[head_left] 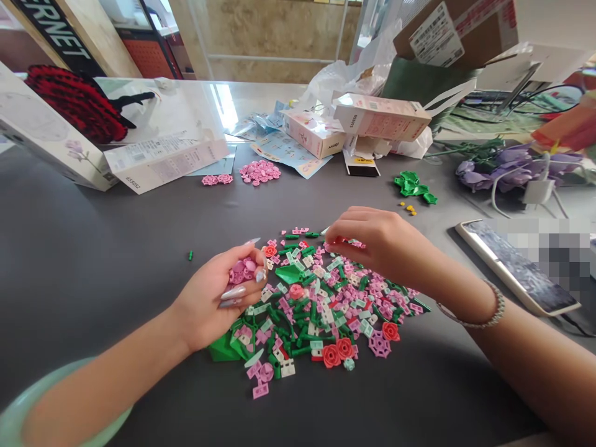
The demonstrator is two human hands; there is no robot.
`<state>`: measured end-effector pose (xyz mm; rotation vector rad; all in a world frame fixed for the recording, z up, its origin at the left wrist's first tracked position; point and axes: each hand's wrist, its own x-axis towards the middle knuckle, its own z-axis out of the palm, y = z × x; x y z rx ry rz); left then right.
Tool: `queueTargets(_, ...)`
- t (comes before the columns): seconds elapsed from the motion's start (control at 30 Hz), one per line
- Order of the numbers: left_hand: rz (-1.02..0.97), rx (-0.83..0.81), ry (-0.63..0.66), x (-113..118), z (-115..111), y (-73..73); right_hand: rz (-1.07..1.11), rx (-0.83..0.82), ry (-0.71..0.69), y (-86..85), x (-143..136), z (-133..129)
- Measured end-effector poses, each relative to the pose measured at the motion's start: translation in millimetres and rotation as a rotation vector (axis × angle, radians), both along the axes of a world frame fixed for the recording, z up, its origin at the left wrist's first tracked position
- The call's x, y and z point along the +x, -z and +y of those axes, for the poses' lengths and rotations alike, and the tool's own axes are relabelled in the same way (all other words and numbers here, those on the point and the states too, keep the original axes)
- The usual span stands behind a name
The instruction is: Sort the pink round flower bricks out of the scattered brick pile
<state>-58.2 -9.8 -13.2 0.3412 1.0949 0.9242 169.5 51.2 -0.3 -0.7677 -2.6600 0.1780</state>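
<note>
My left hand (200,301) is cupped palm up at the left side of the pile, its fingers curled around several round pink building-brick pieces (242,271). Over the far right part of the pile hovers my right hand (379,239), palm down with fingers bent towards the thumb. What its fingertips hold, if anything, is hidden. Beneath both hands spreads a mixed heap of small building bricks (302,310) in pink, green, white, pale mint and red. Red rose pieces (338,352) and a purple web-shaped piece (379,343) lie along its near edge.
Beyond the heap are sorted round pink pieces (261,172), green leaf pieces (410,185) and tiny yellow pieces (410,209). Cartons (170,158), instruction sheets (288,155) and packaging line the back. A phone (516,267) and purple artificial flowers (498,164) lie on the right.
</note>
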Motion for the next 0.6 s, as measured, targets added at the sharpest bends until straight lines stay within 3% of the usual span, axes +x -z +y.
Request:
queueTargets(0.2, -0.017, -0.008, 0.215, 6.3, -17.4, -4.1, 0.295, -0.065, -0.151, -10.3, -22.1, -32.0)
queueTargets(0.37, -0.081, 0.088, 0.462, 8.6, -31.2, 1.0, 0.186, -0.02, -0.281, -6.0, -35.6, -51.3)
queueTargets(0.5, -0.091, 0.048, 0.454, 9.4, -32.6, 6.2, 0.096, 0.073, -0.301, -2.5, -37.0, -57.0)
queueTargets(0.6, -0.084, 0.038, 0.405, 9.5, -29.9, 6.1, 0.149, 0.087, -0.201, -4.5, -33.5, -55.0)
